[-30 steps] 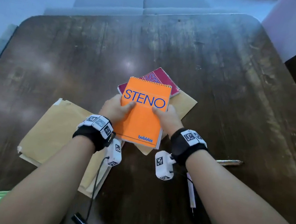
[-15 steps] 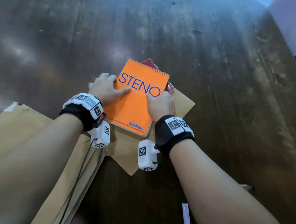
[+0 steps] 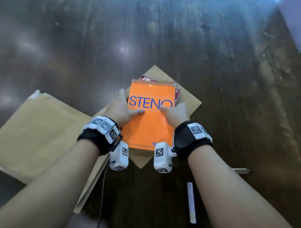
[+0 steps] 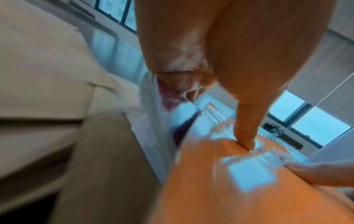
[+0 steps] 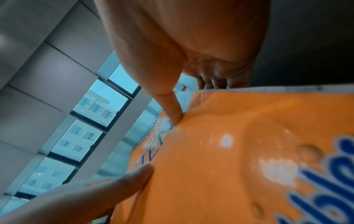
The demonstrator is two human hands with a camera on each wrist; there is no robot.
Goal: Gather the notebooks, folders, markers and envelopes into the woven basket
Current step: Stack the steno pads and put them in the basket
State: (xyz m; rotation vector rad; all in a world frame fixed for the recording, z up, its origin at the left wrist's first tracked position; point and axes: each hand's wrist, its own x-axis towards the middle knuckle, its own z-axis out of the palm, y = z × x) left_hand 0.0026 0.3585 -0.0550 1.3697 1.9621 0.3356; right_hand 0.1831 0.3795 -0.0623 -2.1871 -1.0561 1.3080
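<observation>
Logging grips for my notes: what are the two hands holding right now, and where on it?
Both grip the orange steno notebook by its long side edges: left hand on the left edge, right hand on the right, thumbs on the cover.

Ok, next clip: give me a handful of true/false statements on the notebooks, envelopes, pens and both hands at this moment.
1. The orange STENO notebook lies on top of a red notebook. True.
2. The left hand is off the pile, resting on the table. False: its thumb lies on the orange cover, as does the thumb of the right hand.
3. The notebooks sit on a brown envelope. True.
4. The woven basket stands beside the notebooks. False: no basket is in view.
5. A white marker lies on the table nearer the person's right arm. True.
6. The larger padded envelope is stacked on the orange notebook. False: it lies to the left, on the table.
</observation>
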